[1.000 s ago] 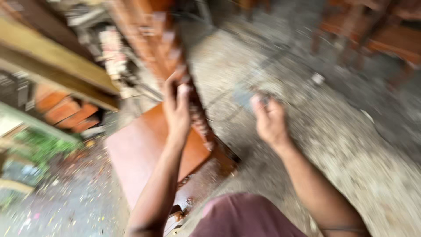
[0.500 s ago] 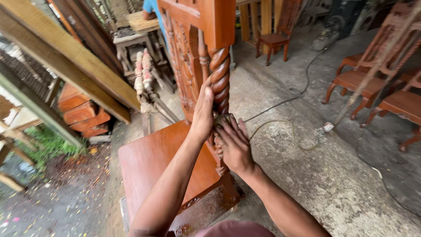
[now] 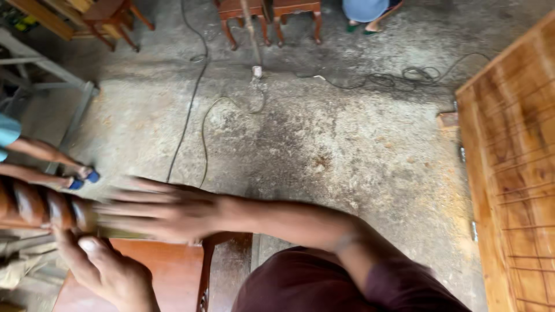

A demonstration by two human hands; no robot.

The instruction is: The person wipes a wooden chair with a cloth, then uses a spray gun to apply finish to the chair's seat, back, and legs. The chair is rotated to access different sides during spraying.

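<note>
A twisted, reddish-brown wooden post (image 3: 37, 205) enters from the left edge. My left hand (image 3: 107, 274) holds it from below, thumb up against its underside. My right hand (image 3: 159, 211) is blurred with motion, with its fingers stretched flat across the end of the post. A thin grey-green strip (image 3: 118, 233) shows just under that hand; I cannot tell what it is or whether the hand grips it. Below both hands lies a red-brown wooden panel (image 3: 165, 268) with a carved leg (image 3: 205, 271).
Sawdust and black cables (image 3: 191, 104) cover the concrete floor. A large pale wooden panel (image 3: 511, 173) stands on the right. Chairs (image 3: 240, 14) and a person's feet (image 3: 364, 26) are at the top. Another person's legs in blue sandals (image 3: 78, 179) are at left, near a grey metal frame (image 3: 75, 110).
The view has swung round toward the open floor. The post now lies across the left edge. My right hand has moved quickly over the post's end and is blurred.
</note>
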